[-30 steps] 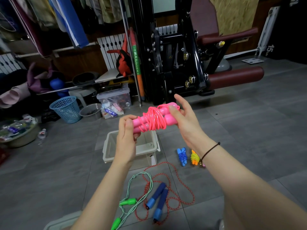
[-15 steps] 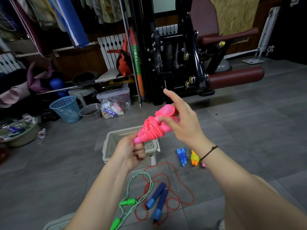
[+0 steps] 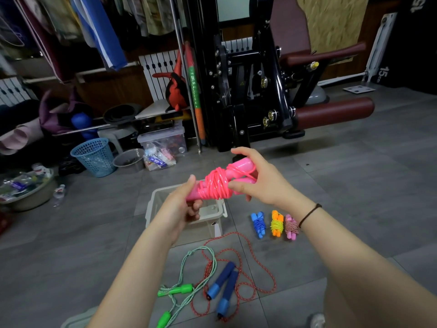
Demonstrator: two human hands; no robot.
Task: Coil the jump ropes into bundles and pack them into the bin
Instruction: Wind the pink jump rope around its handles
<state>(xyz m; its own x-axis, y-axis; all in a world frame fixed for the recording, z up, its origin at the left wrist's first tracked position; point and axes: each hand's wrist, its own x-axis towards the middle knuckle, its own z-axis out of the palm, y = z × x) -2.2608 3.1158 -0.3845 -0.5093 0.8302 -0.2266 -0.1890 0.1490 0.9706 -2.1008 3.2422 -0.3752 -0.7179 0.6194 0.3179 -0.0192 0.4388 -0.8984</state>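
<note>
A pink jump rope (image 3: 216,184), its cord wound round the two pink handles, is held in the air above the white bin (image 3: 218,210). My left hand (image 3: 182,204) grips the near ends of the handles. My right hand (image 3: 257,179) holds the far ends, thumb pressed against the coil. On the floor right of the bin lie three wound bundles: blue (image 3: 258,224), orange with yellow cord (image 3: 277,223) and pink (image 3: 290,226). In front of the bin lie two loose ropes: one with blue handles and red cord (image 3: 224,284), one with green handles (image 3: 176,291).
A black weight machine (image 3: 248,91) with maroon pads stands behind. At the left are a blue mesh basket (image 3: 93,156), a clear storage box (image 3: 163,140), a grey bowl (image 3: 128,159) and a basin of clutter (image 3: 26,190). A second pale container's corner (image 3: 75,320) shows at the bottom edge.
The pink bundle tilted up at its far end, then levelled somewhat. My left hand dropped to grip the near handle ends; my right hand closed over the far ends.
</note>
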